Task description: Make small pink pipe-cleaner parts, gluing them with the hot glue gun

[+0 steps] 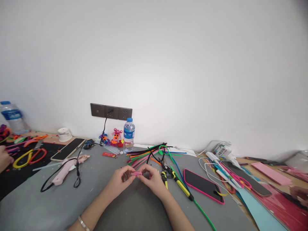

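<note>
Both my hands meet over the grey mat (pixel 60 202) at the middle of the table. My left hand (pixel 119 181) and my right hand (pixel 154 180) each pinch one end of a small pink pipe-cleaner piece (pixel 136 173), held just above the mat. A pile of coloured pipe cleaners (pixel 149 153) lies right behind my hands. Yellow-handled pliers (pixel 173 178) rest beside my right hand.
A pink glue gun (pixel 66 168) with a black cord lies left, with a phone (pixel 68 149) behind it. A water bottle (pixel 129 134) stands at the wall. A pink-cased phone (pixel 203 185) lies right. Other people's hands (pixel 3 158) show at both edges.
</note>
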### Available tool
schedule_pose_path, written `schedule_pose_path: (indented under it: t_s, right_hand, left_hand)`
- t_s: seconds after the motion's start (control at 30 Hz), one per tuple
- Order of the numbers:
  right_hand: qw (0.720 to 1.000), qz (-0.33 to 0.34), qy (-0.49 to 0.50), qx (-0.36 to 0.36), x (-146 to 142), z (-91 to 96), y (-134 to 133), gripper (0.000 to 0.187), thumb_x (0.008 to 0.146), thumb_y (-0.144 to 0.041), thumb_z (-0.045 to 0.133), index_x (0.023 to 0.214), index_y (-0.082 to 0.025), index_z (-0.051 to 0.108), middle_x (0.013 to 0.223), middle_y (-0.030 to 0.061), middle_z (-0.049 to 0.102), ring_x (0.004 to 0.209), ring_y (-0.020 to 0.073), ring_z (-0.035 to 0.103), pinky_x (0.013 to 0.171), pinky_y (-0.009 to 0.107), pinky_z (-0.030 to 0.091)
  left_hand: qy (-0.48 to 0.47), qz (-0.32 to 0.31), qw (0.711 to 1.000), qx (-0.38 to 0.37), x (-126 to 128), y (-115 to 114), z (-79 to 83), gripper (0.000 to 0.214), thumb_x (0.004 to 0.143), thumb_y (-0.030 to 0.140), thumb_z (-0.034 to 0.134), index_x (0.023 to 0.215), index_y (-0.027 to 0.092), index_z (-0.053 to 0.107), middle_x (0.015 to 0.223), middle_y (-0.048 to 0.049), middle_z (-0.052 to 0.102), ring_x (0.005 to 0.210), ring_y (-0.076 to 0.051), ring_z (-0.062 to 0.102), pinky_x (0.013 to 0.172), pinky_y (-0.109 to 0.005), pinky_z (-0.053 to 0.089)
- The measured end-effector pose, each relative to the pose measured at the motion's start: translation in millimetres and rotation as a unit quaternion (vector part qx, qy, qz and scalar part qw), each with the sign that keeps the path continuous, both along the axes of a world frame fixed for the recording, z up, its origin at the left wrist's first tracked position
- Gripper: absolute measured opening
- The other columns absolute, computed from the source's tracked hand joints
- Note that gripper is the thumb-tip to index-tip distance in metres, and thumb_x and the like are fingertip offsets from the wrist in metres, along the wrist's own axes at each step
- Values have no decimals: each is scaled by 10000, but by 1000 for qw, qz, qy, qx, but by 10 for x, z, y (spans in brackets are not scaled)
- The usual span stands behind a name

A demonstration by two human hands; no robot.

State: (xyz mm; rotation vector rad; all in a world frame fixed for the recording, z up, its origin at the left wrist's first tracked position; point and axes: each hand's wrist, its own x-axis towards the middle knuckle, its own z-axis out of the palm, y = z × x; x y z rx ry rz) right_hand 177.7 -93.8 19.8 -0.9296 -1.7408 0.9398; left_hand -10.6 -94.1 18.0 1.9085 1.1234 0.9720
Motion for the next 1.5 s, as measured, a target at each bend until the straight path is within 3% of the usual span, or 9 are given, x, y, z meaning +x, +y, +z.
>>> schedule_pose_path:
  t_s: [0.27,0.7,1.23,1.5]
  right_hand:
    - [1000,11,1,-15,10,-13,-2,123,804,-298,720,776,-182,690,730,14,686,699,161,604,646,244,440]
    - [998,5,62,-19,20,-101,57,119,811,-301,708,799,-193,661,720,-8,627,607,127,547,531,216,430]
    - [1000,8,23,-11,5,-56,26,120,792,-281,733,760,-182,673,697,-8,638,647,136,561,598,228,420]
    - [999,15,39,-27,7,-62,34,116,803,-288,715,784,-188,661,714,-8,626,637,132,547,572,225,418]
  left_hand:
    - [16,5,1000,-9,-8,22,12,190,782,270,573,791,146,716,645,-22,675,564,-142,548,528,-221,374]
    - [-24,5,999,-30,-16,-8,6,274,852,355,570,1016,162,674,772,-36,671,683,-173,604,553,-216,414]
    - [7,12,1000,16,-10,8,3,195,813,285,576,731,153,694,594,-4,643,552,-138,544,522,-215,377]
    - [16,13,1000,18,-18,3,10,209,838,318,575,791,161,706,617,0,638,572,-141,549,531,-216,375]
